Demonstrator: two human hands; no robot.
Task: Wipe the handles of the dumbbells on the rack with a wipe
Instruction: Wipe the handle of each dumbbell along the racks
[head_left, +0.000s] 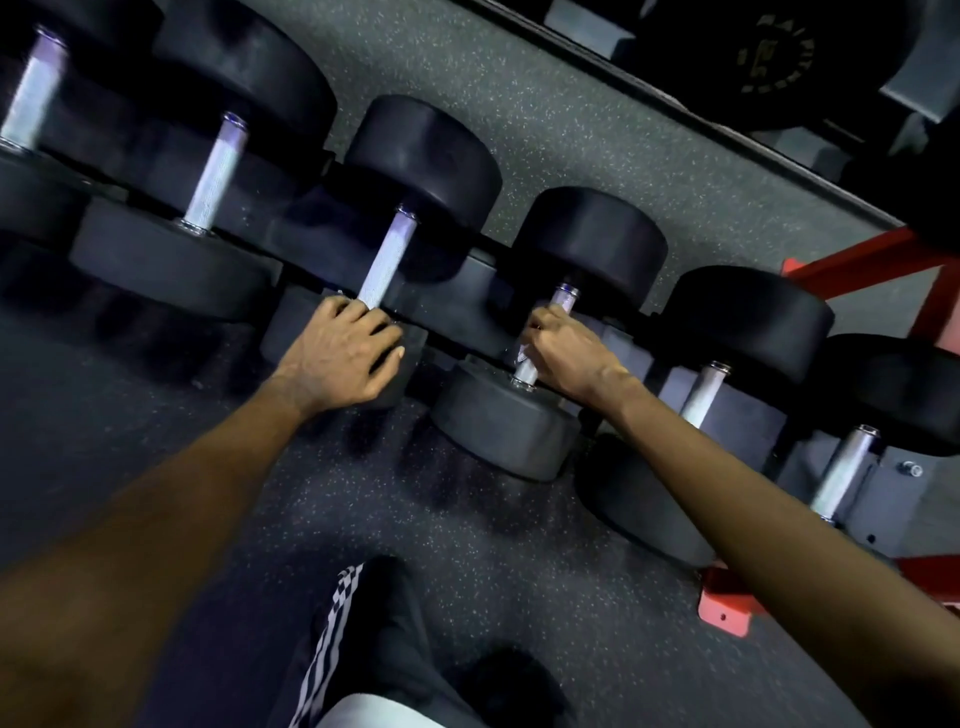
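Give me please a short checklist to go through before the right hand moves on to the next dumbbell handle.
1. The right hand grips the handle firmly: ok.
2. The wipe lies between palm and handle: cannot tell. Only a pale scrap shows at the fingers.
3. The full length of this handle has been wiped: cannot tell.
4. The left hand rests on the near head of the neighbouring dumbbell, away from the wiping: ok.
5. The next handle on the right is bare and free to reach: ok.
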